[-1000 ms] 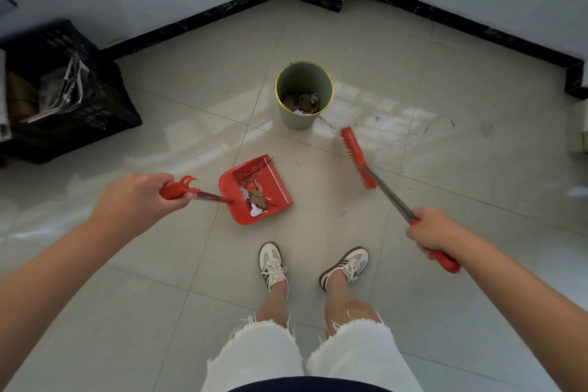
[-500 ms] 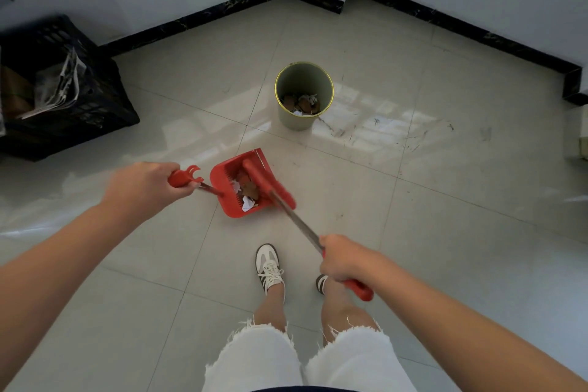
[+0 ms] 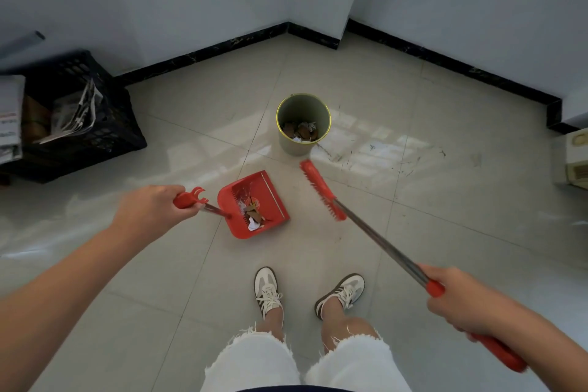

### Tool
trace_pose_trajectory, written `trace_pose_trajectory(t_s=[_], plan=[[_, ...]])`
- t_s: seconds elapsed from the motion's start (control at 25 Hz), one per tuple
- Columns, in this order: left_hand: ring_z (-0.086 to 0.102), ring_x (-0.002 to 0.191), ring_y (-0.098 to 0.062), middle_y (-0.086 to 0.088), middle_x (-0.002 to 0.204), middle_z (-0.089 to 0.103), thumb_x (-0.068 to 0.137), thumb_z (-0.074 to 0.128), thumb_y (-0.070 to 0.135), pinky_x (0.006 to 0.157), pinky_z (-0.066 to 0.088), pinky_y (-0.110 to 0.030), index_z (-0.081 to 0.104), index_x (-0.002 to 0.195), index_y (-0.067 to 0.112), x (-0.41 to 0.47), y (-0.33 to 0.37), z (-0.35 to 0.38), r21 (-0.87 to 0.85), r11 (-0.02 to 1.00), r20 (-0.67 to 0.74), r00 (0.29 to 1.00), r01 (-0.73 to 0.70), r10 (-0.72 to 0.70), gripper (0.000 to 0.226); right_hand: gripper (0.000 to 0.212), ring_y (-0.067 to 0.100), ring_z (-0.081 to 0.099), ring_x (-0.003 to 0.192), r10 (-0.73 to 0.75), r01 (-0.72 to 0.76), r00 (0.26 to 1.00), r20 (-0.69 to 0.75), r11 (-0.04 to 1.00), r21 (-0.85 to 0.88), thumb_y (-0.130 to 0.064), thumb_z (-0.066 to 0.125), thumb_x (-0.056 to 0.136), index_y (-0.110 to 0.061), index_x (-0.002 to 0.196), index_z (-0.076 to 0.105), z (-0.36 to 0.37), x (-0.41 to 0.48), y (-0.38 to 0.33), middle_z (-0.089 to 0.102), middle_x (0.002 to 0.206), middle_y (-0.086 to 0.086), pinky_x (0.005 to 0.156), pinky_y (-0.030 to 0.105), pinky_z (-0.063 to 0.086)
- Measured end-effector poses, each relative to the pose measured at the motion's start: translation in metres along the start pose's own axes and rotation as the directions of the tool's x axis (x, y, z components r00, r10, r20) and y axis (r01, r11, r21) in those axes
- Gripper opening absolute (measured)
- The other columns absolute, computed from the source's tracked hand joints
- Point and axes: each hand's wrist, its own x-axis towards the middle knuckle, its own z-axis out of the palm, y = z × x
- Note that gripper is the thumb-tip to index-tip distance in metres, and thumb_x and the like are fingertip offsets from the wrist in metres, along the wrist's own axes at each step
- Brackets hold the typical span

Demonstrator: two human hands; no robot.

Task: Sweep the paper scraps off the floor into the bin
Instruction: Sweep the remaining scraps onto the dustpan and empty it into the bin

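Gripping the plastic dustpan (image 3: pixel 254 205) of paper scraps (image 3: pixel 253 211), left hand (image 3: pixel 149 210); right hand (image 3: pixel 461 302) is clutching the metal-shafted broom (image 3: pixel 321 189) beside the round bin (image 3: pixel 304 124).

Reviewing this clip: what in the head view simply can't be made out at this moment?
Head view, whether the dustpan rests on the floor or hangs above it: the top-down angle hides any gap.
How full the bin is: hidden under its top scraps.
What the black crate holds: too dark and small.
The right hand: fingers round the broom, hidden by the hand's back.

1x bin (image 3: pixel 293 145), dustpan (image 3: pixel 271 197), broom (image 3: pixel 375 238)
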Motion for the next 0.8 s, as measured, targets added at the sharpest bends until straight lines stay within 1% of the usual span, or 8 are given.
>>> trace_pose_trajectory(t_s=[0.08,0.2,0.28,0.36,0.52,0.64,0.72,0.8], plan=[[0.051,0.055,-0.019,0.002,0.052,0.051,0.077,0.067,0.057,0.048,0.033,-0.028,0.052,0.058,0.018,0.004,0.017,-0.006,-0.030,0.999,0.008,0.999,0.040,-0.040,0.047,0.054,0.016,0.042,0.039,0.030,-0.030,0.999,-0.024,1.000,0.009,-0.005,0.045,0.080,-0.034,0.125,0.052,-0.015,0.002,0.015,0.046,0.057,0.005,0.038,0.022,0.042],[0.052,0.058,-0.020,0.000,0.056,0.053,0.080,0.061,0.061,0.051,0.037,-0.031,0.054,0.059,0.016,0.004,0.035,-0.012,-0.078,0.992,0.010,0.995,0.095,-0.095,0.050,0.052,0.019,0.045,0.042,0.049,-0.048,0.998,-0.036,0.998,0.028,-0.006,0.047,0.081,-0.030,0.127,0.050,-0.027,0.011,0.023,0.049,0.060,0.008,0.038,0.022,0.041],[0.052,0.057,-0.020,-0.001,0.055,0.053,0.080,0.061,0.062,0.053,0.041,-0.033,0.054,0.059,0.017,-0.004,0.029,-0.015,-0.088,0.989,-0.011,0.993,0.117,-0.119,0.050,0.049,0.018,0.044,0.039,0.035,-0.035,0.999,-0.031,0.999,-0.006,-0.006,0.046,0.081,-0.027,0.125,0.052,-0.030,0.017,0.017,0.049,0.061,0.007,0.037,0.021,0.041],[0.052,0.054,-0.018,0.001,0.052,0.053,0.078,0.061,0.064,0.053,0.043,-0.034,0.056,0.060,0.019,-0.018,0.009,-0.018,-0.113,0.980,-0.029,0.985,0.164,-0.168,0.049,0.043,0.015,0.042,0.035,0.005,-0.006,1.000,-0.024,1.000,-0.025,-0.004,0.044,0.080,-0.023,0.117,0.056,-0.030,0.027,0.002,0.047,0.060,0.006,0.035,0.021,0.040],[0.055,0.057,-0.018,-0.001,0.056,0.058,0.078,0.063,0.065,0.055,0.045,-0.037,0.064,0.067,0.023,-0.037,-0.040,-0.026,-0.186,0.944,-0.038,0.958,0.272,-0.284,0.043,0.026,0.021,0.045,0.036,-0.061,0.060,0.998,-0.032,0.998,-0.033,-0.003,0.040,0.080,-0.014,0.098,0.056,-0.007,0.076,-0.058,0.050,0.056,0.007,0.041,0.028,0.045],[0.055,0.057,-0.020,-0.003,0.057,0.059,0.079,0.061,0.065,0.054,0.045,-0.036,0.064,0.067,0.022,-0.029,-0.058,-0.020,-0.166,0.934,-0.025,0.945,0.317,-0.325,0.045,0.030,0.021,0.047,0.037,-0.076,0.077,0.997,-0.034,0.997,0.004,-0.001,0.035,0.082,-0.012,0.102,0.054,0.030,0.110,-0.123,0.054,0.062,0.014,0.038,0.026,0.043],[0.054,0.056,-0.022,-0.004,0.054,0.056,0.079,0.061,0.064,0.051,0.040,-0.035,0.057,0.059,0.019,-0.015,-0.063,-0.009,-0.144,0.941,-0.025,0.950,0.306,-0.313,0.049,0.031,0.020,0.045,0.042,-0.056,0.056,0.998,0.002,0.998,0.032,0.003,0.034,0.084,-0.008,0.106,0.053,0.054,0.125,-0.164,0.052,0.065,0.018,0.036,0.023,0.040],[0.053,0.056,-0.024,-0.002,0.053,0.053,0.079,0.062,0.062,0.050,0.037,-0.032,0.049,0.053,0.019,0.000,-0.069,0.000,-0.128,0.954,-0.038,0.959,0.273,-0.279,0.051,0.032,0.021,0.044,0.046,-0.070,0.069,0.997,0.044,0.997,0.016,0.007,0.034,0.083,-0.003,0.107,0.052,0.073,0.135,-0.198,0.052,0.068,0.018,0.038,0.022,0.037]])
